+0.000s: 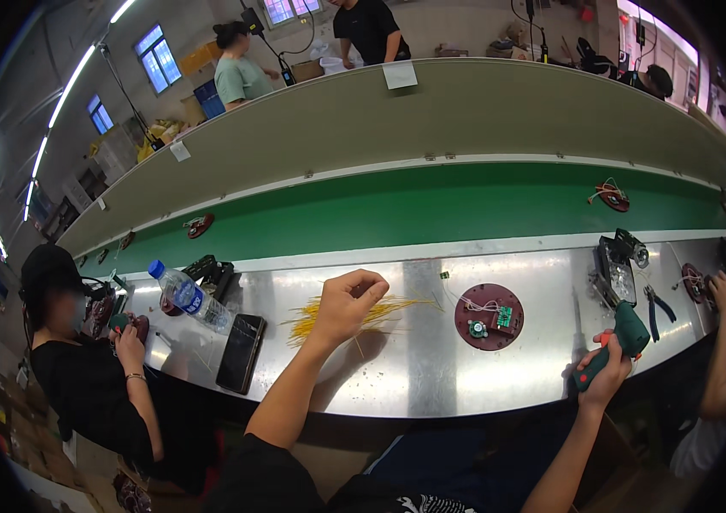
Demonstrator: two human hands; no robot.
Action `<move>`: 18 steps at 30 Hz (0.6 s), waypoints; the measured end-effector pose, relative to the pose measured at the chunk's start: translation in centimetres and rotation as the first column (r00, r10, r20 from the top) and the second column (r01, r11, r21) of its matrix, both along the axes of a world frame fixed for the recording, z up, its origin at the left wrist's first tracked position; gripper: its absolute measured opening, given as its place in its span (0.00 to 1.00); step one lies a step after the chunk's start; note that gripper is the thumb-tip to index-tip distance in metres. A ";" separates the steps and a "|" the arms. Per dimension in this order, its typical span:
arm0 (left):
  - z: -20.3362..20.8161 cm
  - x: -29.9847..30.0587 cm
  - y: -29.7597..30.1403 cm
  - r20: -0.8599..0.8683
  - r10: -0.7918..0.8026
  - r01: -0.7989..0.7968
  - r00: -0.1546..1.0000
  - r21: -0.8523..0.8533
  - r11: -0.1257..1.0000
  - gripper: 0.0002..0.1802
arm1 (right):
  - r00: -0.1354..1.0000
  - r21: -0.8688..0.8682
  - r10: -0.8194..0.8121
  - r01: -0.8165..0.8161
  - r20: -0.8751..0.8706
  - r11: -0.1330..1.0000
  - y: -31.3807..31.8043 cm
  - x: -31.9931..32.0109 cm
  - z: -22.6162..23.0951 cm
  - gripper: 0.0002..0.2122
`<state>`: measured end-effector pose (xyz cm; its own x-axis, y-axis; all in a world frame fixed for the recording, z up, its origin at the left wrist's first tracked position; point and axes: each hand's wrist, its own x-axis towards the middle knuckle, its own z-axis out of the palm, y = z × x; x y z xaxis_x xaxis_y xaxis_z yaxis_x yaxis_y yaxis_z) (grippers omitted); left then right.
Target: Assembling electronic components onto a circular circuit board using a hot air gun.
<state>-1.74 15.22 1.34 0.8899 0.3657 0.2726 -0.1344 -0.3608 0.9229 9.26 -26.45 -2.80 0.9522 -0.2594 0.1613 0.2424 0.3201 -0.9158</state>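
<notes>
My left hand [348, 297] hovers with fingers curled over a heap of thin yellow wires [354, 313] on the steel bench; it seems to pinch a wire, though I cannot tell for sure. My right hand [604, 366] grips a green electric screwdriver [624, 338] with an orange trigger, near the bench's front edge. Between the hands lies a dark red round disc [489, 316] carrying a small green circuit board, white wires and a little round part.
A black phone [241, 352] and a lying water bottle [190, 297] are at left. A green conveyor belt [431, 205] carries more discs [613, 197]. Black fixture [615, 269] and pliers [659, 305] at right. People sit at both sides; others stand beyond the partition.
</notes>
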 end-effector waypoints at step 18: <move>1.0 -0.2 3.1 -0.057 -0.084 0.101 0.995 0.628 0.771 0.07 | 0.999 -0.063 0.042 -0.043 -0.005 0.997 0.0 1.0 -0.4 0.14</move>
